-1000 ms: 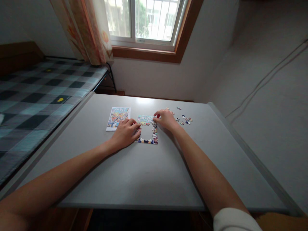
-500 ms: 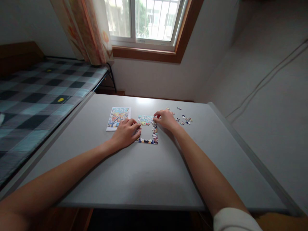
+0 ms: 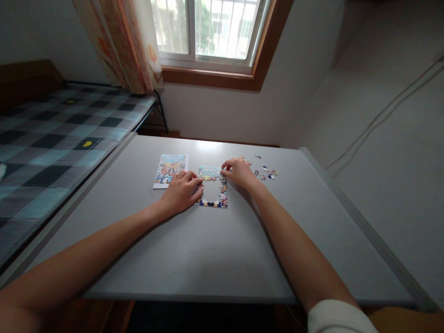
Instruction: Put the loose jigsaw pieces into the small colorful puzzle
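Checked bed (image 3: pixel 62 143) alongside pale table (image 3: pixel 194 259); picture sheet (image 3: pixel 169 166); left hand (image 3: pixel 180 191), fingers loosely parted, hiding sheet's near right corner, at left edge of part-built jigsaw (image 3: pixel 209 172), mid-table, hollow-centred; narrow side strips apt to split under uneven fingertip pressure; right hand (image 3: pixel 238 170), thumb and forefinger nearly together at jigsaw's upper right corner, cannot tell whether on a piece; loose pieces (image 3: pixel 272 173) farther right, liable to scatter under a careless wrist.
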`<state>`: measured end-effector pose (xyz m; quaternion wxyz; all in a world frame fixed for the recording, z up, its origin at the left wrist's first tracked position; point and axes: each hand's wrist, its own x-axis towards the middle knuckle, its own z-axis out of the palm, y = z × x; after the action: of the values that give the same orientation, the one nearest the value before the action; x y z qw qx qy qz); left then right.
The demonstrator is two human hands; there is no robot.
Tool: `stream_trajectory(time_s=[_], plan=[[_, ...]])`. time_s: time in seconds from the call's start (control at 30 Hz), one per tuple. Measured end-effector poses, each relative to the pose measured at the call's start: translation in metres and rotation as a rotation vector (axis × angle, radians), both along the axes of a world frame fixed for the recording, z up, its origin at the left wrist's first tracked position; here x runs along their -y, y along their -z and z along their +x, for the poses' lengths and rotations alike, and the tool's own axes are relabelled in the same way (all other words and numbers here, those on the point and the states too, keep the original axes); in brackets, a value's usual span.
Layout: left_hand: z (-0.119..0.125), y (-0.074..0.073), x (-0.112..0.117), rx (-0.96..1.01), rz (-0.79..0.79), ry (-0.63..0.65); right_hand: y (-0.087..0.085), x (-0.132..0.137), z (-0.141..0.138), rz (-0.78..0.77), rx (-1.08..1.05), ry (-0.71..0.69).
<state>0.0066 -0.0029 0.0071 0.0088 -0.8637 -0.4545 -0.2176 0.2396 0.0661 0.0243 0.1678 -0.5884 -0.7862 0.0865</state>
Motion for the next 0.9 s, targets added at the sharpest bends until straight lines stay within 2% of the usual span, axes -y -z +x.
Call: stream_trajectory(time_s=[0.9], plan=[[-0.0005, 0.001, -0.0006, -0.014, 0.019, 0.001, -0.0036, 0.0018, -0.0009, -0.006, -0.003, 0.002]])
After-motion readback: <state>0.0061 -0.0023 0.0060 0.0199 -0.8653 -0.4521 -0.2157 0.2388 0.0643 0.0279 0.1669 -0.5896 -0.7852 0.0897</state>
